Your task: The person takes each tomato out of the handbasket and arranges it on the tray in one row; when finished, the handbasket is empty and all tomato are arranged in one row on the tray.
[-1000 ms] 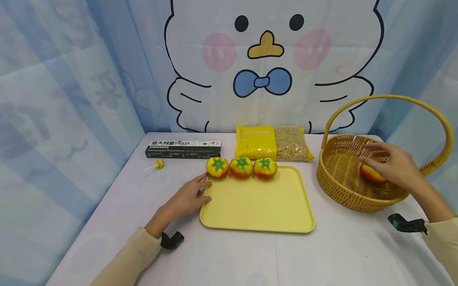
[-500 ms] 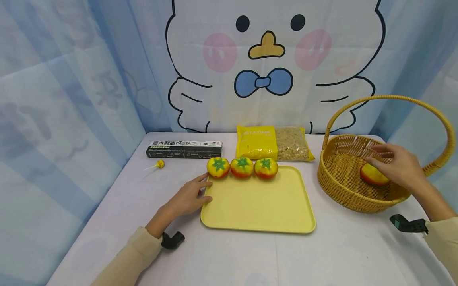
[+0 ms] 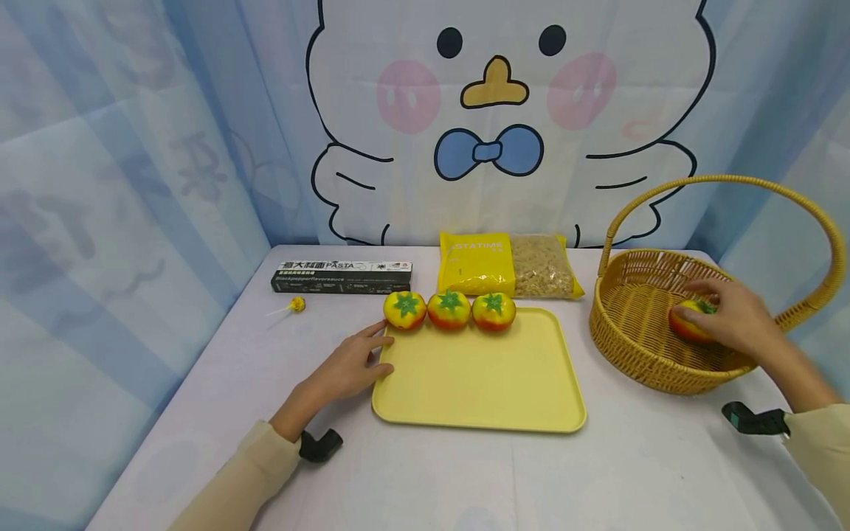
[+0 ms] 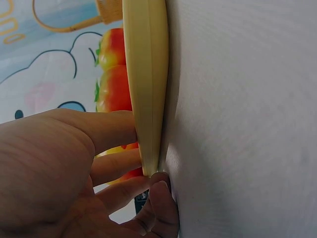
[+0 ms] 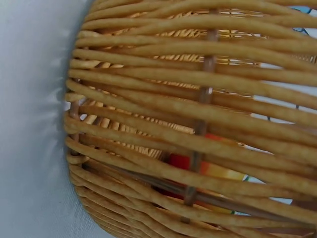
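In the head view my left hand [image 3: 348,366] rests at the left rim of the yellow tray [image 3: 481,383], fingers spread and touching its edge. The left wrist view shows those fingers against the tray's side [image 4: 145,74]. Three red-and-yellow toy tomatoes [image 3: 448,310] with green leaf tops sit in a row along the tray's back edge. Inside the wicker basket [image 3: 637,361] at right, my right hand [image 3: 737,313] grips another toy tomato [image 3: 682,324], partly covered by the fingers. Through the weave, the right wrist view shows that tomato's red side [image 5: 179,161]; the hand is largely hidden there.
Behind the tray lie a yellow pasta bag [image 3: 477,264] and a dark pasta box [image 3: 341,278]. A yellow lollipop [image 3: 297,304] lies to the left. The basket's tall handle [image 3: 724,179] arches over its opening. A printed curtain [image 3: 412,184] stands behind the table.
My right hand has lowered onto the tomato in the basket and taken hold of it; the tomato has tilted, its green top now showing. The left hand and tray have stayed put.
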### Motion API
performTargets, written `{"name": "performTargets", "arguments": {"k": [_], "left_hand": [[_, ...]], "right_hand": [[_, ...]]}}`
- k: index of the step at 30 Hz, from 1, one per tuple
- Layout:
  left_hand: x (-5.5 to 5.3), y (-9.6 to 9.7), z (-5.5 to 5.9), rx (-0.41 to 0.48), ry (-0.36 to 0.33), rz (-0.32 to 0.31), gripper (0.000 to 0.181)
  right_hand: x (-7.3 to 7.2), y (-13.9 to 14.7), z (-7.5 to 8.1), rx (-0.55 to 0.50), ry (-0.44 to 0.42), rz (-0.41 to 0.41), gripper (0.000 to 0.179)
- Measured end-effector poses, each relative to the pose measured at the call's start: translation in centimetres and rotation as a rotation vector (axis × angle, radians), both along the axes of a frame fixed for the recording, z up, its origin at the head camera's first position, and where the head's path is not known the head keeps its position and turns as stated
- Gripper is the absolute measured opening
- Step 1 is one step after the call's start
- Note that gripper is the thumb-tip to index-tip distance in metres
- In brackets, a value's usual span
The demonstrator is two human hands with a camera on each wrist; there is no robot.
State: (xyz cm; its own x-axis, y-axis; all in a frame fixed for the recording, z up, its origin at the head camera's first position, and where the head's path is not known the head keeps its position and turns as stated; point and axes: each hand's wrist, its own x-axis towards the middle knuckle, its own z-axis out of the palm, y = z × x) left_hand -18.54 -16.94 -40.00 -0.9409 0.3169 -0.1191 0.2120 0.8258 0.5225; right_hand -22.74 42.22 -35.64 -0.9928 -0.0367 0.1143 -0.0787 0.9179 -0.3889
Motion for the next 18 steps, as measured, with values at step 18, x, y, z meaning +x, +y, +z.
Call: {"name": "performTargets", "arguments": {"k": [18], "left_hand": [[0.01,0.00,-0.07,-0.005,-0.003,0.003,0.052]], "right_hand": [[-0.39,0.18,0.31,0.106,-0.108,0.052,0.069]]}}
